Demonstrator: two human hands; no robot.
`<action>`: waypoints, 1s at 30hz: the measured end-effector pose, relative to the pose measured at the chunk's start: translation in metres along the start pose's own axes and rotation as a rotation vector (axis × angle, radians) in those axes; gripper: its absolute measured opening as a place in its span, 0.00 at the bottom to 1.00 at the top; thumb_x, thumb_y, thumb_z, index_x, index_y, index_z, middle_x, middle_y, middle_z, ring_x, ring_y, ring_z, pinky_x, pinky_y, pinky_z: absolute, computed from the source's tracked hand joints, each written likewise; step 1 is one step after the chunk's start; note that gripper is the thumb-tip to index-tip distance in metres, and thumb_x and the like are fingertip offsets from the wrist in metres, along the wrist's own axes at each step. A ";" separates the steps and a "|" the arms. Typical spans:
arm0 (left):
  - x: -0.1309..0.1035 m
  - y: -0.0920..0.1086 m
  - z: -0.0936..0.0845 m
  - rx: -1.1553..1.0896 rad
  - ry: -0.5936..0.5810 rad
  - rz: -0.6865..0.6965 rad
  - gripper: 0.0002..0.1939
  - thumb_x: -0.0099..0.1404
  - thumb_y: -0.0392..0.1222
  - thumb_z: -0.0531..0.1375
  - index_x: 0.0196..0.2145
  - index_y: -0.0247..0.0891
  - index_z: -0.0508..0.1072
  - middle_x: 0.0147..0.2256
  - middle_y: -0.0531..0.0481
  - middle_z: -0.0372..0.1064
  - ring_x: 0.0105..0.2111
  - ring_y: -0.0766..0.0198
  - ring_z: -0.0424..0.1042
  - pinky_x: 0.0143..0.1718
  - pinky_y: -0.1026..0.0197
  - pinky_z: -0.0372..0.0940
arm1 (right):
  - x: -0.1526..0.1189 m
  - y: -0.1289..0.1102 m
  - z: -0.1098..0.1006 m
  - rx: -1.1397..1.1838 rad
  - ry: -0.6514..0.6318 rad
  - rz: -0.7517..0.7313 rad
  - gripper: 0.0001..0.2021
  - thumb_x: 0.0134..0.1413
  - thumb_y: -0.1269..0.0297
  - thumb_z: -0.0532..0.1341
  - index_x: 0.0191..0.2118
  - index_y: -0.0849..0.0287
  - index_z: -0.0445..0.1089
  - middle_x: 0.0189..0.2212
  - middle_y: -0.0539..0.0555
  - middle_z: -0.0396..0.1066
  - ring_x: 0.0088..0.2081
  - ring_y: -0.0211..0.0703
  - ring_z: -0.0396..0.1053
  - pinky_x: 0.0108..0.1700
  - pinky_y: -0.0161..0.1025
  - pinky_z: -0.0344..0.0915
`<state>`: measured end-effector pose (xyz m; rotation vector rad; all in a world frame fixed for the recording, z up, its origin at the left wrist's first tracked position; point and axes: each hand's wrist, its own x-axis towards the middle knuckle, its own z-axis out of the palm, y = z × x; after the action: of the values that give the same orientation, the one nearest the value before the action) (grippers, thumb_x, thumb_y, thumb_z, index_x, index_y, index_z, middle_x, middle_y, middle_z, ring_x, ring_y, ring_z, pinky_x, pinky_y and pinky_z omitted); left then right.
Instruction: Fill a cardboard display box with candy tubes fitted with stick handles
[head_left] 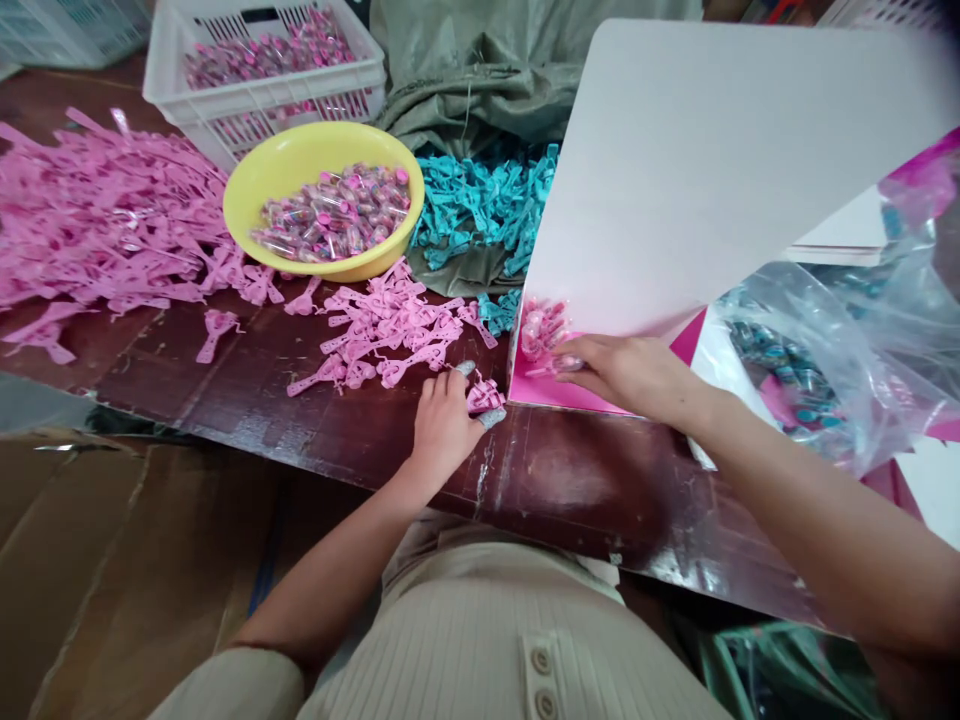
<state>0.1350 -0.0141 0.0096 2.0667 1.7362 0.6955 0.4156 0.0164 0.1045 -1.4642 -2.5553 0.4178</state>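
My left hand [446, 420], with grey coverings on its thumb and a finger, grips a small pink plastic piece [486, 397] above the table's front part. My right hand [637, 372] reaches into an open box with a pink inside [592, 400] and pinches a small clear-and-pink item [568, 364]. Beside those fingertips, several similar pink pieces [544, 325] lie in the box's left corner. The white lid [675, 170] stands raised behind. Just left of the box is a small heap of pink plastic pieces [397, 325].
A yellow bowl [251, 205] and a white crate [187, 105] hold small pink-and-clear tubes. A large pink pile [105, 220] lies left, turquoise pieces [487, 205] behind, and a clear plastic bag [862, 350] right. The dark red table [585, 480] ends near my body.
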 end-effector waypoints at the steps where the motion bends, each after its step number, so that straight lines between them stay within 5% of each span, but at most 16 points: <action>1: -0.001 -0.004 0.005 0.045 -0.038 0.010 0.34 0.60 0.46 0.72 0.59 0.33 0.67 0.51 0.39 0.72 0.49 0.44 0.68 0.55 0.46 0.64 | 0.009 -0.002 -0.001 -0.031 -0.076 -0.012 0.17 0.69 0.52 0.56 0.53 0.53 0.74 0.50 0.56 0.78 0.47 0.55 0.77 0.43 0.45 0.70; 5: -0.007 -0.010 0.011 0.051 -0.082 -0.012 0.22 0.67 0.38 0.64 0.57 0.35 0.69 0.43 0.43 0.75 0.45 0.49 0.71 0.51 0.50 0.66 | 0.035 -0.017 -0.006 -0.118 -0.285 -0.092 0.14 0.70 0.53 0.54 0.49 0.53 0.74 0.48 0.54 0.79 0.46 0.52 0.77 0.42 0.43 0.67; 9: -0.009 -0.013 0.001 -0.147 -0.079 -0.048 0.18 0.67 0.35 0.62 0.54 0.40 0.70 0.47 0.45 0.74 0.47 0.53 0.74 0.51 0.54 0.67 | 0.044 -0.029 -0.007 -0.278 -0.313 -0.007 0.15 0.70 0.51 0.56 0.48 0.54 0.73 0.43 0.56 0.80 0.42 0.52 0.77 0.37 0.41 0.64; 13: -0.008 -0.023 -0.004 -0.368 -0.063 -0.041 0.15 0.67 0.34 0.61 0.52 0.39 0.71 0.50 0.44 0.72 0.49 0.54 0.73 0.54 0.53 0.67 | 0.041 -0.036 0.000 -0.445 -0.123 0.053 0.20 0.68 0.47 0.57 0.51 0.56 0.73 0.42 0.58 0.79 0.42 0.53 0.75 0.34 0.40 0.60; 20: -0.011 -0.026 -0.015 -0.885 -0.117 -0.177 0.19 0.64 0.44 0.65 0.51 0.36 0.70 0.47 0.43 0.73 0.46 0.58 0.73 0.52 0.57 0.67 | 0.028 -0.036 0.014 -0.452 0.023 -0.067 0.19 0.72 0.52 0.52 0.40 0.55 0.78 0.41 0.56 0.78 0.44 0.52 0.71 0.34 0.41 0.63; 23: -0.014 -0.031 -0.036 -0.984 -0.127 -0.242 0.17 0.68 0.50 0.61 0.47 0.35 0.72 0.37 0.47 0.72 0.35 0.64 0.71 0.39 0.63 0.66 | 0.036 -0.043 0.001 -0.433 0.174 -0.154 0.21 0.70 0.46 0.53 0.43 0.55 0.77 0.43 0.58 0.77 0.45 0.55 0.72 0.36 0.44 0.66; 26: -0.016 -0.042 -0.050 -1.015 -0.136 -0.336 0.20 0.70 0.55 0.58 0.43 0.33 0.73 0.25 0.54 0.65 0.23 0.69 0.62 0.27 0.67 0.57 | 0.082 -0.064 -0.010 -0.325 0.267 -0.293 0.21 0.68 0.45 0.55 0.48 0.56 0.76 0.46 0.58 0.77 0.46 0.54 0.72 0.44 0.48 0.70; 30: -0.019 -0.053 -0.055 -1.026 -0.074 -0.373 0.22 0.65 0.57 0.65 0.43 0.33 0.73 0.29 0.52 0.67 0.24 0.70 0.64 0.28 0.66 0.60 | 0.211 -0.105 0.004 -0.191 0.125 -0.380 0.19 0.71 0.56 0.55 0.60 0.56 0.70 0.54 0.60 0.74 0.55 0.54 0.70 0.55 0.49 0.68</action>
<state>0.0583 -0.0252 0.0229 1.0254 1.2366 1.0601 0.2220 0.1472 0.1359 -0.9786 -2.7428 0.0270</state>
